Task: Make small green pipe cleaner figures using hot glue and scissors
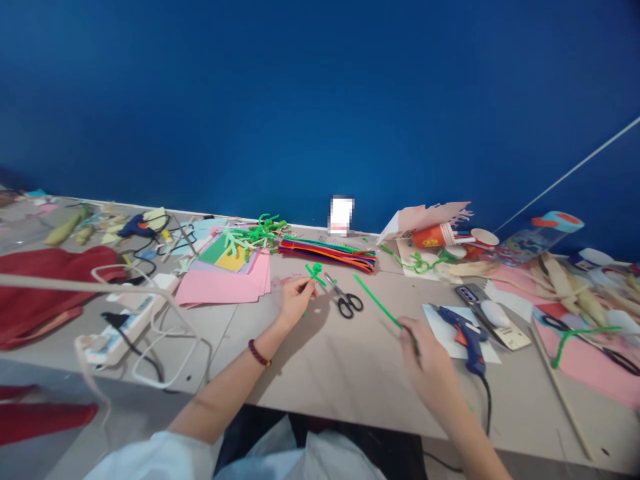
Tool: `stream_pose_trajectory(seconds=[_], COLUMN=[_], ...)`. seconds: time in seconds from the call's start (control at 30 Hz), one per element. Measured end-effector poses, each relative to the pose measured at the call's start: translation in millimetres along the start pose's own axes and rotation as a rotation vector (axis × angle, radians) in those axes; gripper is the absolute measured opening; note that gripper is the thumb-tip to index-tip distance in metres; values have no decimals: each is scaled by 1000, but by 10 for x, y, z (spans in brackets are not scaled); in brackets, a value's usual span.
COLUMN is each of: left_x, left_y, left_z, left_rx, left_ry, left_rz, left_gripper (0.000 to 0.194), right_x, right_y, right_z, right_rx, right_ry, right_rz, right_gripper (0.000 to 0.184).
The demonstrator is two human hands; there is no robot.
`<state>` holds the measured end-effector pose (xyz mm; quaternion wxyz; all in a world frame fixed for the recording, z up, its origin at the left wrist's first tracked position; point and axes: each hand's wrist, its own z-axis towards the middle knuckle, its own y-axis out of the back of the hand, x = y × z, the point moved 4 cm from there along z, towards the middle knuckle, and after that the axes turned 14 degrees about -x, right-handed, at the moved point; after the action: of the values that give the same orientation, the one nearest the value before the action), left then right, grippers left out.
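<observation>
My left hand (296,297) pinches a small twisted green pipe-cleaner figure (315,273) just above the table. Its wrist wears a dark red bead bracelet (259,353). My right hand (425,360) is closed on the near end of a long straight green pipe cleaner (376,301), which slants up and to the left. Black-handled scissors (345,298) lie on the table between the two hands. A blue hot glue gun (466,335) rests on white paper right beside my right hand.
A bundle of coloured pipe cleaners (327,253) and a stack of pink and coloured paper (225,277) lie behind the hands. A white power strip (123,327) with cables sits left, red cloth (35,293) further left. Paper cups (434,235), a phone (470,293) and corn husks (565,283) crowd the right.
</observation>
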<state>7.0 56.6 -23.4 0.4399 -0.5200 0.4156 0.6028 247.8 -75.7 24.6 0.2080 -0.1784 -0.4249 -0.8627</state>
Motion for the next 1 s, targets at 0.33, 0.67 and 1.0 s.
stream_pose_trajectory(seconds=[0.33,0.67,1.0], left_x=[-105,-71,-139], left_y=[51,-103,-405], left_z=[34,62,84], left_rx=[-27,-1,9], left_ry=[-239,259,-84], left_rz=[130,-282,-113], left_gripper=[16,17,25], right_x=[820,699,339], right_y=[-788,-854,-963], right_z=[710,1136,1409], right_rx=[293,349,95], right_ry=[111,199,-162], right_rz=[92,298,583], right_gripper=[16,21,18])
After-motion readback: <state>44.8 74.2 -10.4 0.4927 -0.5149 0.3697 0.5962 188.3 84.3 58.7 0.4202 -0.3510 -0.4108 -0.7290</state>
